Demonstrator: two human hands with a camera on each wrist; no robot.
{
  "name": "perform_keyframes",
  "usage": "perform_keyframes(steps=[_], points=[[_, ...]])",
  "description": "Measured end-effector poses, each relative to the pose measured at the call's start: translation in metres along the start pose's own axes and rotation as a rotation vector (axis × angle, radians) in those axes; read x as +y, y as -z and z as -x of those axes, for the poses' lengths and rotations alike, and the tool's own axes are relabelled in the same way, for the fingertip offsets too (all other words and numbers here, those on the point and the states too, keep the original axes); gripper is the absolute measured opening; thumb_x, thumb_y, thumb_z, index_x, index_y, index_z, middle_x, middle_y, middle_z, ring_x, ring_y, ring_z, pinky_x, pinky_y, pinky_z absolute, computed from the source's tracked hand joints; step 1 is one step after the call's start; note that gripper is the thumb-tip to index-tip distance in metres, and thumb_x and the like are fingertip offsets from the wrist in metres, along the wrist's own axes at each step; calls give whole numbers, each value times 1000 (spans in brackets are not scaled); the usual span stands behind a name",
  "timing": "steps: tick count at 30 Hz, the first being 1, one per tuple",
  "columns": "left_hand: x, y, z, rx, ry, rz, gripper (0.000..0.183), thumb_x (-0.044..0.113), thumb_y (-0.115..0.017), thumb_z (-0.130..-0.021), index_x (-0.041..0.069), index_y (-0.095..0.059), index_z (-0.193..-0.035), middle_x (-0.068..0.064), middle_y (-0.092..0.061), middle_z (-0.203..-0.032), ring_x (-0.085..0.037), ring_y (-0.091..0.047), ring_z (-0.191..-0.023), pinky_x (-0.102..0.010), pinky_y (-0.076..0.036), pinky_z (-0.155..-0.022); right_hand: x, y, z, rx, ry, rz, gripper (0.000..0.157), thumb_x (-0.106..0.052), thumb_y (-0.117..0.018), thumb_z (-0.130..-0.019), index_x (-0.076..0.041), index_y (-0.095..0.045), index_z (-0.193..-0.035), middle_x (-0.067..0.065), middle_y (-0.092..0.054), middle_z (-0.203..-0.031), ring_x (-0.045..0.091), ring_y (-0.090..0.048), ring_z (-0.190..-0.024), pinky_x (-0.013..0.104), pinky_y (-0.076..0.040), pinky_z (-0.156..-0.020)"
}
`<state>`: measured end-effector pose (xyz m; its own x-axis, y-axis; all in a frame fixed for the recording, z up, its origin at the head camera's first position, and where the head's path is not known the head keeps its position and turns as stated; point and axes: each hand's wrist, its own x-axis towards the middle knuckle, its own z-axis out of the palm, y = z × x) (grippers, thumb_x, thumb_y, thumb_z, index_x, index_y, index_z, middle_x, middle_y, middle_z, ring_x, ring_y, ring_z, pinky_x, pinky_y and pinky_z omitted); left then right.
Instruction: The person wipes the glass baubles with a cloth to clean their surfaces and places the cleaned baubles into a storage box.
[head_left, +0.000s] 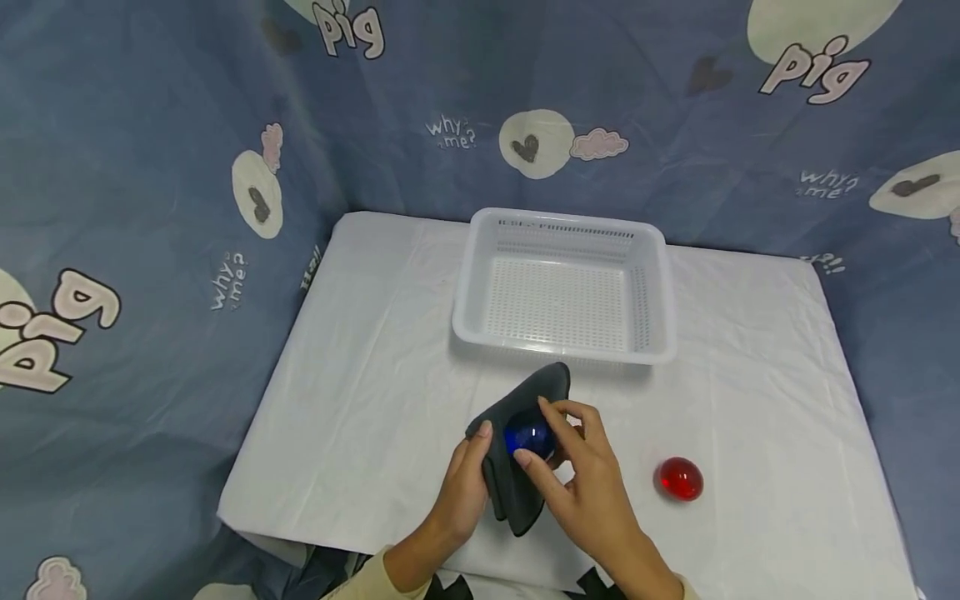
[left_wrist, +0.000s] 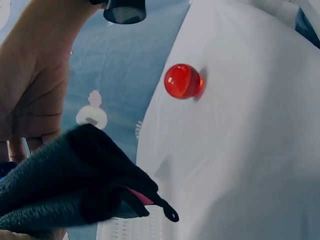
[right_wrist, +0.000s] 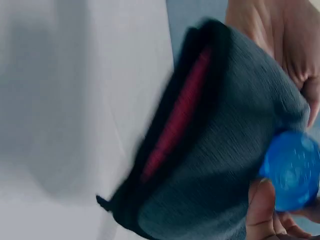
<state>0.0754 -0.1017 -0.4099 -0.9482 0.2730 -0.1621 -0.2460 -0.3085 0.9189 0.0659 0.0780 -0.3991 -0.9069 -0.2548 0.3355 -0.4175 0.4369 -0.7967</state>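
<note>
My left hand [head_left: 465, 483] grips a folded dark grey cloth [head_left: 517, 492], thumb on its upper face. A pink inner layer and a small hanging loop [left_wrist: 170, 212] show at the cloth's edge in the left wrist view. Between thumb and fingers, my right hand [head_left: 592, 479] pinches a clear blue ball [head_left: 527, 433] against the cloth. That same blue ball [right_wrist: 291, 171] sits beside the cloth's grey side in the right wrist view. To the right of my hands, a clear red ball [head_left: 680, 479] rests on the white-covered table.
Behind my hands stands a white perforated plastic basket [head_left: 551, 348] with nothing seen inside. White cloth covers the table [head_left: 360, 400]. A blue printed curtain [head_left: 405, 167] hangs along the back and both sides.
</note>
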Motion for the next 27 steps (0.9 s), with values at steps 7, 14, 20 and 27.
perform_keyframes(steps=[7, 14, 20, 27], points=[[2, 2, -2, -26, -20, 55, 70, 46, -20, -116, -10, -25, -158, -33, -41, -150, -22, -53, -134, -33, -50, -107, 3, -4, 3, 32, 143, 50, 69, -38, -73, -99, 1, -48, -151, 17, -51, -140, 18, -62, -92, 26, -58, -73], [-1, 1, -1, 8, -5, 31, 69, 48, -22, -116, -7, -35, -155, -29, -51, -143, -26, -59, -129, -36, -51, -106, 7, -3, 0, 46, 111, 11, 57, -27, -81, -95, 1, -60, -141, 10, -62, -122, 11, -64, -82, 19, -56, -70], [-2, 1, -4, 36, 17, 4, 68, 48, -22, -116, -7, -37, -152, -26, -52, -139, -24, -57, -129, -33, -49, -108, 7, -3, -2, 16, -43, 48, 35, -20, -79, -96, 4, -71, -121, -4, -61, -93, 3, -58, -73, 21, -53, -58], [0, 1, -10, 22, 52, 153, 70, 51, -25, -115, -2, -25, -160, -23, -36, -156, -25, -40, -145, -31, -40, -116, 2, -5, -4, -4, -126, 158, 68, -34, -84, -91, 3, -59, -142, 4, -64, -108, 10, -59, -80, 25, -55, -63]])
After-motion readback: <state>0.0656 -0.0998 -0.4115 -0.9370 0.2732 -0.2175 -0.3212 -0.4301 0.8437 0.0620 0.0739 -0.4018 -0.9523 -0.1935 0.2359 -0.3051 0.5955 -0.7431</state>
